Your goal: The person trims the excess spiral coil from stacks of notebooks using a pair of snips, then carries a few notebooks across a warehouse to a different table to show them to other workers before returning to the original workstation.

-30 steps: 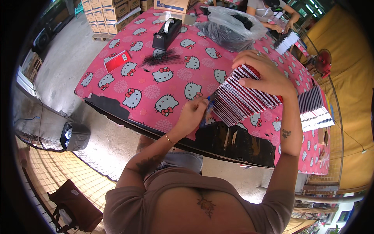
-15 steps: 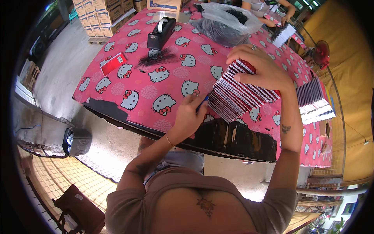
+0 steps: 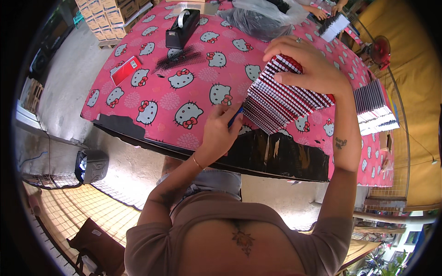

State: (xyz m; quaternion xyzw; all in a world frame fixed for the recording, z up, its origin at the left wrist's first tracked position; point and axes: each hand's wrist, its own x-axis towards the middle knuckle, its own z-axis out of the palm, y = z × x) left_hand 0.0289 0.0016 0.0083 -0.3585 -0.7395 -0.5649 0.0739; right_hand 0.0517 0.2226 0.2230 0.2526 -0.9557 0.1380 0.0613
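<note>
My right hand [image 3: 309, 69] is spread over the top of a fanned stack of red spiral notebooks [image 3: 287, 99] and grips it, thumb across the coil side. The stack leans on the pink table near its front edge, its dark wire bindings facing me. Closed around a slim blue-handled tool [image 3: 235, 116], my left hand [image 3: 217, 137] is at the stack's left edge. The tool's tip reaches the coil ends there; its exact kind is hidden by my fingers.
A tape dispenser [image 3: 183, 31], loose black binding coils [image 3: 180, 60] and a red notebook [image 3: 125, 70] lie left. Behind are a plastic bag [image 3: 258, 22] and another person's hands [image 3: 318, 12] by a notebook stack [image 3: 334, 28]. More notebooks [image 3: 374, 108] stand right.
The view has tilted slightly, so the tabletop things sit higher in the picture. My left hand and the blue tool stay at the stack's left edge, and my right hand keeps its grip.
</note>
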